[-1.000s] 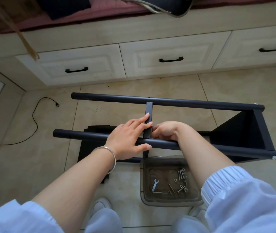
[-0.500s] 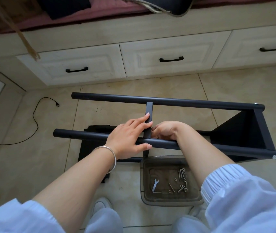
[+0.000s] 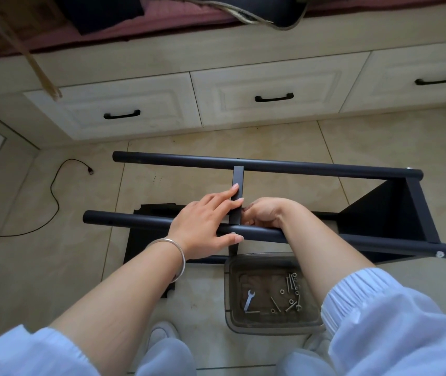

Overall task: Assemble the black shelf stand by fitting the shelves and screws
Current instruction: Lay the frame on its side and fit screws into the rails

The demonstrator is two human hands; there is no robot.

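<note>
The left hand [image 3: 203,226] lies flat, fingers straight, steadying the near pole [image 3: 140,225] and crossbar [image 3: 237,183] while the right hand [image 3: 264,215], fingers curled, probably works a screw there.

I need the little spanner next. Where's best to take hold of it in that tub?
Pinch the spanner by its narrow shaft, coming straight down from above: it lies flat on the floor of the open-topped tub, clear of the screws, with walls blocking any sideways approach.
</note>
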